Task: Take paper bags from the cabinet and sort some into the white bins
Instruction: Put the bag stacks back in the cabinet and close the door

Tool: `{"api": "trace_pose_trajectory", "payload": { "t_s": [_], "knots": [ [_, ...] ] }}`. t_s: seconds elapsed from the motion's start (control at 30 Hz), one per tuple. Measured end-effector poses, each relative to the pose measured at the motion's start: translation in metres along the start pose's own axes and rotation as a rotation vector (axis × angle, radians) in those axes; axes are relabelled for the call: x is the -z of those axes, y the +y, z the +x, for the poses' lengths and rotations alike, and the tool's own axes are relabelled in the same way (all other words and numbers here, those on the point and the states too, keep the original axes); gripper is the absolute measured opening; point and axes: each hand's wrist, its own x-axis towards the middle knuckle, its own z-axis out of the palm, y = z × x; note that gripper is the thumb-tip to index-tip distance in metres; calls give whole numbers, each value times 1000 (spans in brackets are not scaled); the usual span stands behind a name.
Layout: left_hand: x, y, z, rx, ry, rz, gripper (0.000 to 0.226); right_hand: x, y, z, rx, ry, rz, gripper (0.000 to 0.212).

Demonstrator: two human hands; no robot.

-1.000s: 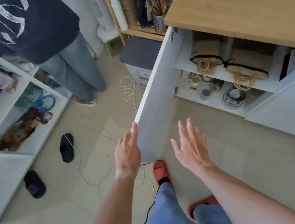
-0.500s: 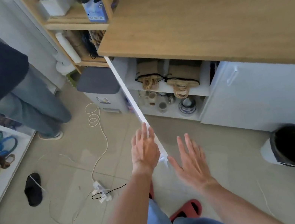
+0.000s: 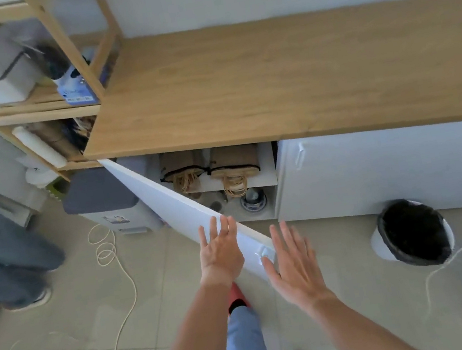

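Paper bags [image 3: 210,169], brown kraft with twine loop handles and dark rims, lie flat on the upper shelf inside the open cabinet [image 3: 268,165]. Left hand [image 3: 221,252] rests its spread fingers on the edge of the smooth white cabinet door [image 3: 166,198], not gripping it. Right hand [image 3: 293,265] hovers flat and empty just beside the door's handle. Above runs a wood-grain surface [image 3: 284,80]. A round bin with a black liner [image 3: 413,233] stands on the tiled floor.
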Motion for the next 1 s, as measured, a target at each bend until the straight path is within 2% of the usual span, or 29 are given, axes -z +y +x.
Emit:
{"api": "trace_pose_trajectory", "payload": {
  "t_s": [0.13,0.23,0.3,0.4,0.63,0.83,1.0],
  "knots": [
    [9,13,32,-43,43,-44,76,3,1,37,-24,50,-55,73],
    [17,14,67,-122,100,-43,72,11,-2,74,-120,25,-52,79],
    [21,11,90,-164,124,-38,70,19,0,99,-174,74,-76,83],
    [23,6,124,-227,158,-33,71,29,13,134,-155,149,-173,86],
    [40,-18,190,-502,351,80,66,46,26,190,-162,142,-312,96],
    [71,-48,241,-334,319,-1,99,83,12,253,-142,263,-334,96],
    [86,-67,280,-318,272,-31,109,109,5,306,-70,170,-292,107]
  ]
}}
